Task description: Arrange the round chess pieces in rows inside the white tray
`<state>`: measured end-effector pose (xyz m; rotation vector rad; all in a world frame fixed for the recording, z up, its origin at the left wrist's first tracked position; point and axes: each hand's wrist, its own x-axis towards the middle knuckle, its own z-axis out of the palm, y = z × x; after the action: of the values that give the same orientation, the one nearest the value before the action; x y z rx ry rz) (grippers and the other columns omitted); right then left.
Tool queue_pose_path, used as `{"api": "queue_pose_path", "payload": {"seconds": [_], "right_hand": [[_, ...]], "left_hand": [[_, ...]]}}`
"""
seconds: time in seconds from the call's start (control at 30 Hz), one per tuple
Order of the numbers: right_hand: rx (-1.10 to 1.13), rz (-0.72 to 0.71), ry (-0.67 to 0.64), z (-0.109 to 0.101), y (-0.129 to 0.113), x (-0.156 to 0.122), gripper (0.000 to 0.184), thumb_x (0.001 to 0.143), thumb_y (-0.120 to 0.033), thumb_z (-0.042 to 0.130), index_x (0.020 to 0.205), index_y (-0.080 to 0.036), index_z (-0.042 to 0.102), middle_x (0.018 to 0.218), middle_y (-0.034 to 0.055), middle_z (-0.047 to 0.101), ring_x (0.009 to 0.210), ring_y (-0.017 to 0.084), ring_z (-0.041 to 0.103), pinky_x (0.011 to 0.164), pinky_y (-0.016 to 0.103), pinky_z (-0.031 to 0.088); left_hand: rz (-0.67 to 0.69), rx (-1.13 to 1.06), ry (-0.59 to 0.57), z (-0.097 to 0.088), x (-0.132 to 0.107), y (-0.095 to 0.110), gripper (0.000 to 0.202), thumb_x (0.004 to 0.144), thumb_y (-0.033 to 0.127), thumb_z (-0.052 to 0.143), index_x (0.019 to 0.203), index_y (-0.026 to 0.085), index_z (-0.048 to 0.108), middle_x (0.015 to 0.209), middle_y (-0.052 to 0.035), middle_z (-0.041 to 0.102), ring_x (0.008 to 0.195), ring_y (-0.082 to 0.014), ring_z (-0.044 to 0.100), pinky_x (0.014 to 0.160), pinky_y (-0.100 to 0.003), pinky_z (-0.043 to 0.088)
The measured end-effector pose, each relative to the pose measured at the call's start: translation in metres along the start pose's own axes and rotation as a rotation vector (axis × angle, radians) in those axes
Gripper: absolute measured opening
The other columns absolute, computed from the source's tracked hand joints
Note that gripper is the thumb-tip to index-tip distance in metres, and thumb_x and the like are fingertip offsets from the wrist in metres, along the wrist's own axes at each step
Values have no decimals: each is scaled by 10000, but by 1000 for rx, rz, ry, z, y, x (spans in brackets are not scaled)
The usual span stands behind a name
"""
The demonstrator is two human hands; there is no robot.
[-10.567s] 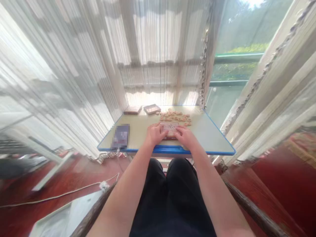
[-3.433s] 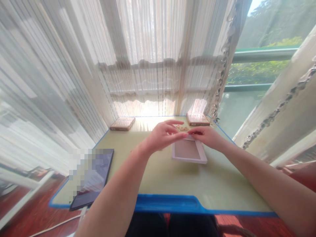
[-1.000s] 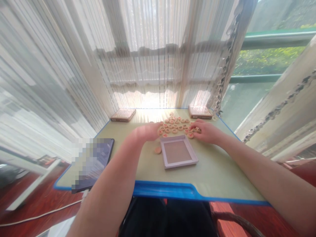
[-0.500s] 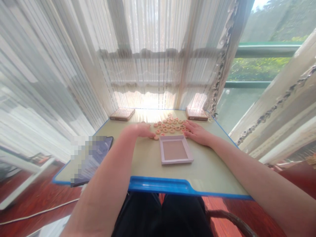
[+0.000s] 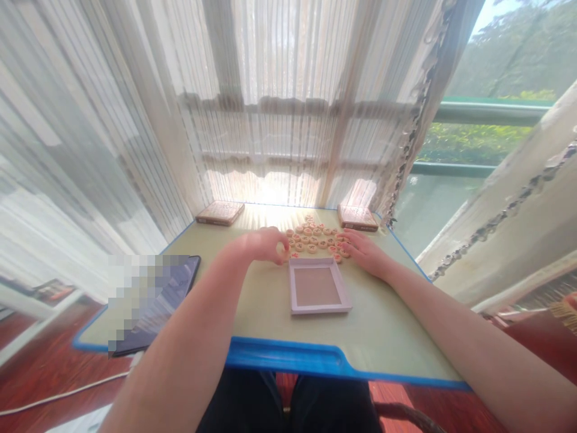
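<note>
Round wooden xiangqi pieces (image 5: pixel 312 240) with red and dark characters lie in a loose cluster at the middle of the table. At the cluster's left edge, my left hand (image 5: pixel 265 244) is curled, thumb and index finger closed on a pale xiangqi piece (image 5: pixel 281 248). My right hand (image 5: pixel 366 252) lies low at the right edge, fingers stretched out and apart, touching or just beside several pieces. Directly in front of the cluster stands a shallow, pale open box (image 5: pixel 295 294), with nothing inside it.
Two flat boxes (image 5: pixel 220 213) (image 5: pixel 357 218) sit at the far corners of the pale table (image 5: pixel 265 300), which has a blue rim. A tablet (image 5: pixel 166 307), partly blurred out, lies at the left. Sheer curtains (image 5: pixel 279 132) hang behind the table.
The view has shifted slightly, so the table sits lower. My left hand's fingers have closed around a piece at the cluster's left edge. My right hand stays at the right edge.
</note>
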<state>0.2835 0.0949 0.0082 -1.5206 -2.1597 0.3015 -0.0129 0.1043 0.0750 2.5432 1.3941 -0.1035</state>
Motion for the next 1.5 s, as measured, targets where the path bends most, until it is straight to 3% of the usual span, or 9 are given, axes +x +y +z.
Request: {"api": "queue_pose_path", "payload": {"seconds": [0.23,0.43,0.6,0.77,0.9,1.13,1.37,1.5], "right_hand": [[14,3,5,0,1,1,514,892,-505,319,1205,-177,560,1369,120,450,1286,237,385,1101,421,266],[32,-10,17,2,4,4,506,888,-504,321,1171,-186,593,1329,117,498,1267,250,411,1094,444,274],[55,-52,33,2,5,6,473,882,-490,343,1112,-191,628,1246,108,570,1203,251,476,1057,447,327],[28,-130,75,0,-1,3,393,862,-471,421,1045,-212,653,1214,98,586,1173,246,496,1035,453,356],[15,-308,109,-3,-17,-5,321,835,-438,506,997,-210,665,1185,95,602,1173,243,485,1035,439,362],[86,-476,-66,4,-52,-19,322,819,-342,537,1113,-236,615,1173,73,611,1144,239,503,1012,438,386],[121,-447,-105,7,-52,-19,254,753,-168,509,918,-227,693,1113,60,651,1117,239,539,1004,440,408],[141,-423,-142,7,-50,-17,375,658,-54,462,887,-221,709,1100,47,665,1149,255,524,1020,470,395]], "left_hand": [[-10,-45,93,12,14,-3,256,719,362,568,901,241,700,1008,-20,649,924,-198,595,824,-248,445],[-32,-49,149,13,15,0,311,807,377,449,852,207,706,943,-50,658,873,-198,603,772,-260,455],[-16,25,262,24,24,-4,385,859,389,358,832,178,678,917,-82,611,914,-213,592,808,-289,449],[-96,-52,369,34,31,-11,367,880,382,357,971,173,645,1014,-87,583,943,-198,584,852,-288,446],[-137,-101,396,36,35,-15,342,870,225,357,1087,192,618,1132,-77,564,1017,-178,566,922,-276,424],[-261,-368,485,44,45,-36,377,751,75,380,1005,159,645,1043,-53,668,990,-180,594,903,-311,475],[-88,-461,494,55,58,-39,384,769,149,407,1031,197,684,1160,-17,634,1080,-165,555,968,-266,422],[-161,-534,493,58,61,-36,384,739,90,394,912,209,716,1025,3,683,986,-149,591,886,-237,453]]}}
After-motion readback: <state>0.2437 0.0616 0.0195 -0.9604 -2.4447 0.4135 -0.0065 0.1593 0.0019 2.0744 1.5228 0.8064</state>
